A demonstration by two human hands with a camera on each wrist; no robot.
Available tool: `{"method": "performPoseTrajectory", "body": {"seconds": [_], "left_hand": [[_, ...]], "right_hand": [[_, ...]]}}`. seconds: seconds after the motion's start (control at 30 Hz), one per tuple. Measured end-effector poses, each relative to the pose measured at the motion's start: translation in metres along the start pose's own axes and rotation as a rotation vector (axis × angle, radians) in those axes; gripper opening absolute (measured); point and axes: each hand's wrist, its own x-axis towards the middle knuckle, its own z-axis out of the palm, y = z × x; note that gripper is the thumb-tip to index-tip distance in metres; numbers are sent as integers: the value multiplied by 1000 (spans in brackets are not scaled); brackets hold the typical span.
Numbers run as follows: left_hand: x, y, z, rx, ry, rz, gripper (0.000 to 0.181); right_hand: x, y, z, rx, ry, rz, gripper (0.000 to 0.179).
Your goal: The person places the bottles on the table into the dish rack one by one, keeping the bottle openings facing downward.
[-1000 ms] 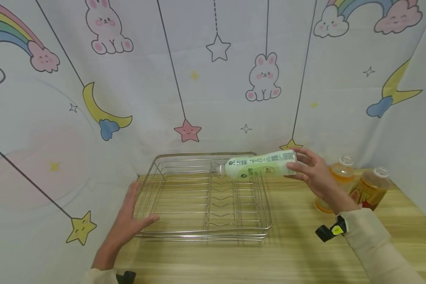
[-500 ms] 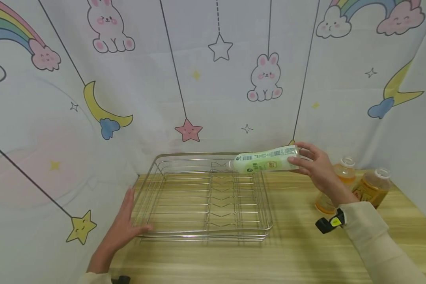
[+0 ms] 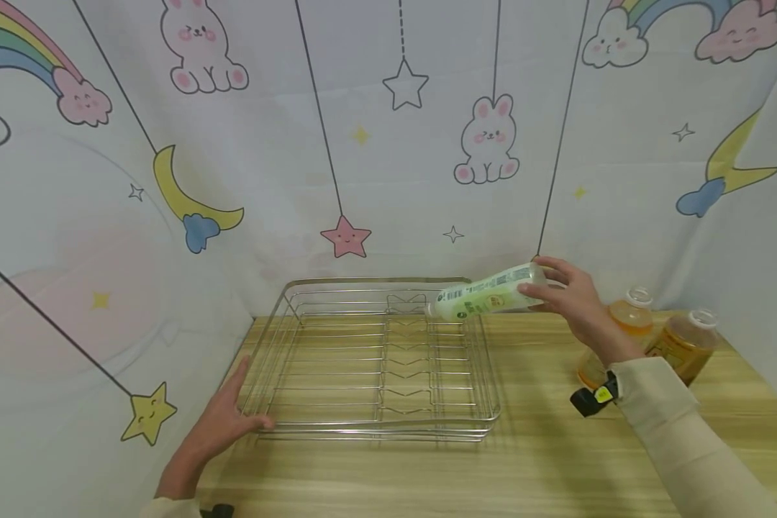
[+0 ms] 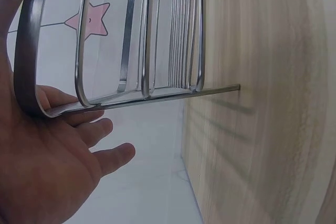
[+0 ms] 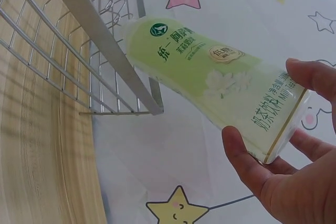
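Observation:
A green-and-white milk tea bottle (image 3: 485, 293) slants over the back right of a wire dish rack (image 3: 337, 424), its neck pointing left and down. My right hand (image 3: 573, 295) grips the bottle by its base. In the right wrist view the bottle's label (image 5: 210, 72) faces the camera, and its neck end overlaps the rack's rim. At the rack's front left corner is my left hand (image 3: 223, 417), thumb and fingers spread wide. The left wrist view has that hand (image 4: 58, 150) against the corner of the metal rim (image 4: 29, 51), its fingers extended loosely past the rim.
Two clear bottles of amber drink, one (image 3: 631, 313) behind my right wrist and another (image 3: 686, 342) farther right, stand on the wooden table (image 3: 362, 478). A white printed curtain (image 3: 401, 180) closes off the back and both sides.
My right hand has carried the bottle to the right and its neck now tips lower. The left hand has slid slightly left and toward me along the rack's corner.

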Motion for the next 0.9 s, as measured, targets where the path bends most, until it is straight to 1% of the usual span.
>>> {"method": "performPoseTrajectory", "body": {"seconds": [0.13,0.33,0.47,0.67,0.9], "left_hand": [[-1,-2,0,-13,-10,10,131],[-2,-2,0,-20,-13,5,127],[0,-5,1,-19,-9,0,124],[0,-6,2,-13,-5,-2,122],[0,-6,1,-22,-3,-7,121]], "right_hand": [[3,-1,4,-75,0,-1,76],[8,-2,14,-217,1,-16,78],[13,-2,23,-260,18,-17,77],[19,-1,37,-275,38,4,67],[24,3,47,-376,46,-7,56]]}}
